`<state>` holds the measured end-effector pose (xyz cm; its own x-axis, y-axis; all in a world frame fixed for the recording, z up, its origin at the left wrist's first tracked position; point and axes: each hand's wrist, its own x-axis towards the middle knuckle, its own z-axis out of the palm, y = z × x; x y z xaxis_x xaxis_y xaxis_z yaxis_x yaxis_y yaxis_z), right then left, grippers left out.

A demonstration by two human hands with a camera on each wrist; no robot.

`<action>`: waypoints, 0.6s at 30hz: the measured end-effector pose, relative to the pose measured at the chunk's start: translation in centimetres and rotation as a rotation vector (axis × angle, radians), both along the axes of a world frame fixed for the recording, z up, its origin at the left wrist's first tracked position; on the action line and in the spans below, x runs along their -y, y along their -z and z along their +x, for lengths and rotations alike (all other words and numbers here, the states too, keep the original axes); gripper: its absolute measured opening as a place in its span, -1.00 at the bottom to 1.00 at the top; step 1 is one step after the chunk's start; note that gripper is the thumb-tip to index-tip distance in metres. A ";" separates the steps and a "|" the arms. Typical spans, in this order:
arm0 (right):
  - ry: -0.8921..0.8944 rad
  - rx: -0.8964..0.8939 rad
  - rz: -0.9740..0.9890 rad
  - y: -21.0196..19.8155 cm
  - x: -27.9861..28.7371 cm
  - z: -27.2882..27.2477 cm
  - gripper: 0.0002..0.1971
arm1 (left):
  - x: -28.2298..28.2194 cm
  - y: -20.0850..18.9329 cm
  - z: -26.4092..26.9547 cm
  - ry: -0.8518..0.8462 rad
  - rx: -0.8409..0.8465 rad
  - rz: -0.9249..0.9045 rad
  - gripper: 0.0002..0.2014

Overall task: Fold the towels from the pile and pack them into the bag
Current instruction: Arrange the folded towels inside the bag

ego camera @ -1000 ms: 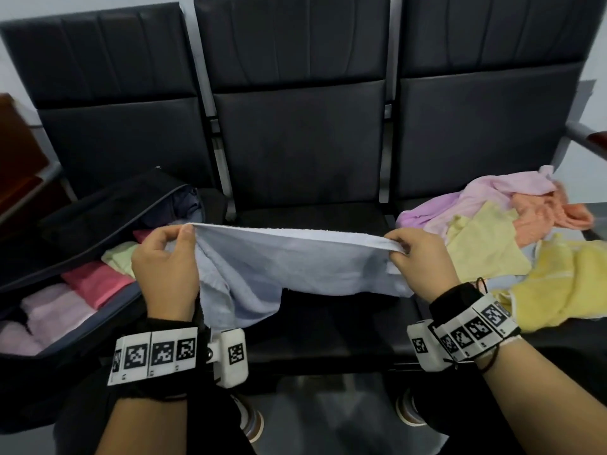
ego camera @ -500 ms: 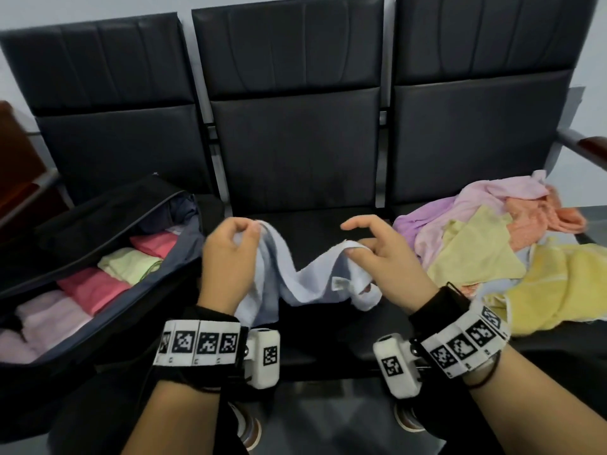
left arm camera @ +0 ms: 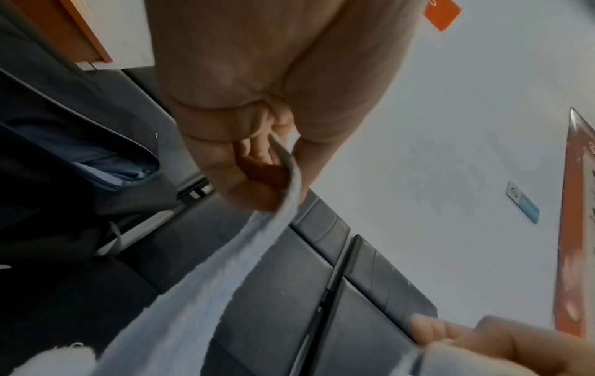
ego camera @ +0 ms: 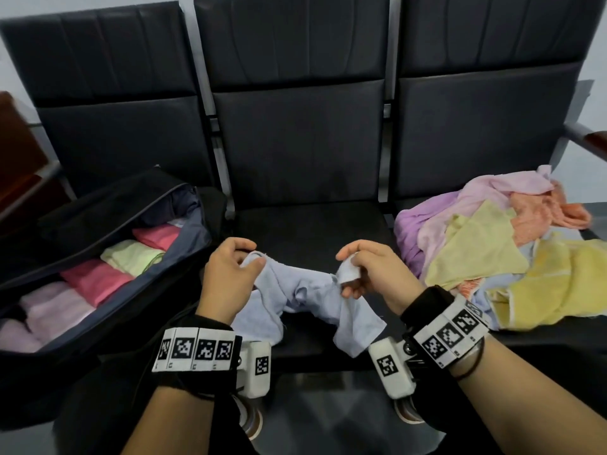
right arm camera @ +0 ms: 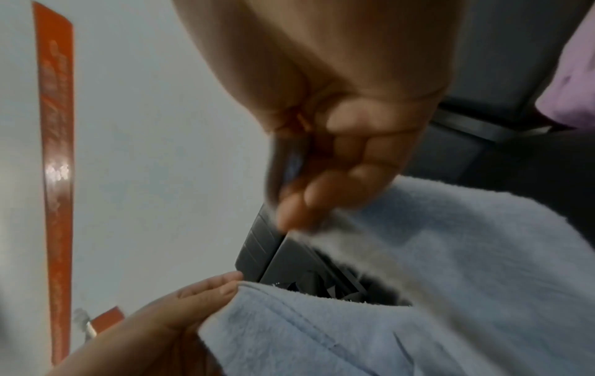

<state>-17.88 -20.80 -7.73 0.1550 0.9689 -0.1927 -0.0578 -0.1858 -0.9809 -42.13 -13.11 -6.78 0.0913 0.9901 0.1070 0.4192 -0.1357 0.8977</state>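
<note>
Bag (ego camera: 108,231) on left seat (folded towels (ego camera: 98,277) inside), towel pile (ego camera: 492,254) on right seat, held towel (ego camera: 308,290) between them

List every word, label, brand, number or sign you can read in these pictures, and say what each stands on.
No text can be read.
Wristbands on both wrists: square black-and-white coded markers, no letters.
Orange banner on the wall: pale printing, too blurred to read.
Small wall plate: too small to read.
Pale blue towel: no label visible.
</note>
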 end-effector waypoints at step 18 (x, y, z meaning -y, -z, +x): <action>-0.214 0.581 0.493 -2.1 0.1 -4.4 -0.92 | 2.7 -1.2 2.5 0.292 0.127 -0.059 -0.87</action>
<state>-22.29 -20.92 -5.64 -0.1003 0.9416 0.3215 0.4765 0.3291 -0.8152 -39.62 -15.84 -5.60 0.3622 0.9287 0.0790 0.2547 -0.1802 0.9501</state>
